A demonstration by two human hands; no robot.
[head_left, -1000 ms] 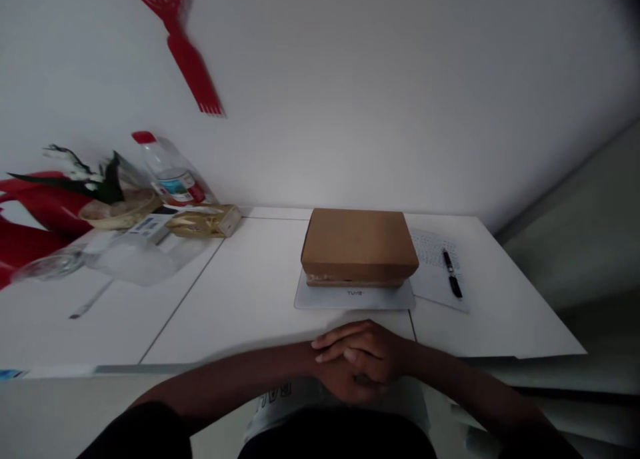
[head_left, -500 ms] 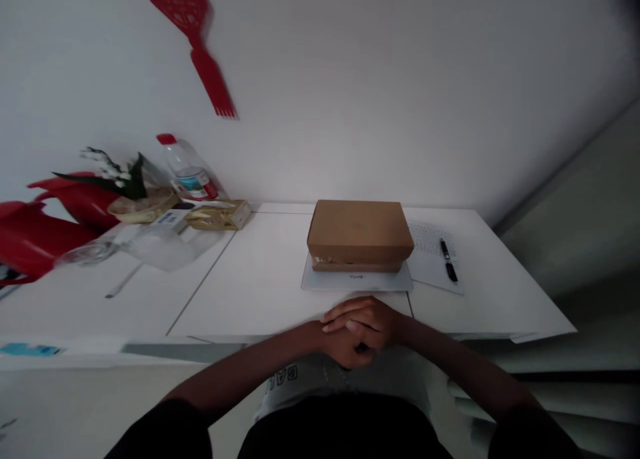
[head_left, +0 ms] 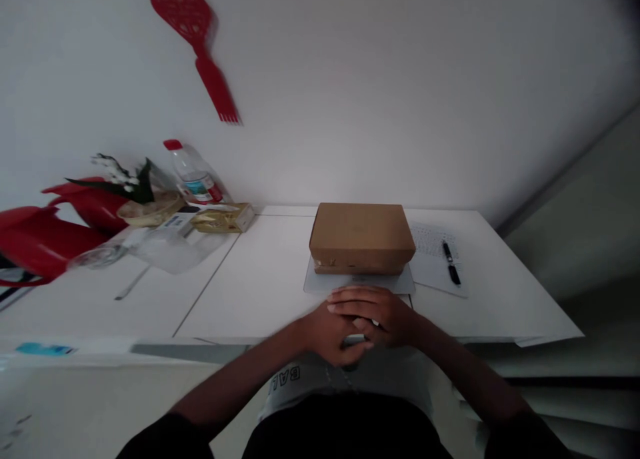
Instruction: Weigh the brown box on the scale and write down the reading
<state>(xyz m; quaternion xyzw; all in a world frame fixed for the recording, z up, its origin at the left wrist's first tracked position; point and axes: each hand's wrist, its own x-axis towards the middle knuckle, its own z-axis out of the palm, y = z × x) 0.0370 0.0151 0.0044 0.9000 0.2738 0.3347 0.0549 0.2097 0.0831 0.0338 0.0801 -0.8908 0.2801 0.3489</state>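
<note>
Right hand [head_left: 377, 310] draped over left hand [head_left: 327, 332] at the near edge of the white worktop [head_left: 250, 292], fingers [head_left: 350, 299] together and clamped on nothing. Just beyond, at 12 o'clock: brown cardboard box [head_left: 361, 236], lid shut, resting on a flat grey slab [head_left: 325, 284] (fingertips nearly at its edge). At 2 o'clock of the box, black pen [head_left: 451, 264] on paper [head_left: 430, 249].

Bare white tabletop [head_left: 260, 279] lay open left of the brown cardboard box [head_left: 361, 236], which blocked the way straight ahead; a black pen [head_left: 451, 264] on white paper [head_left: 436, 259] lay just right.
</note>
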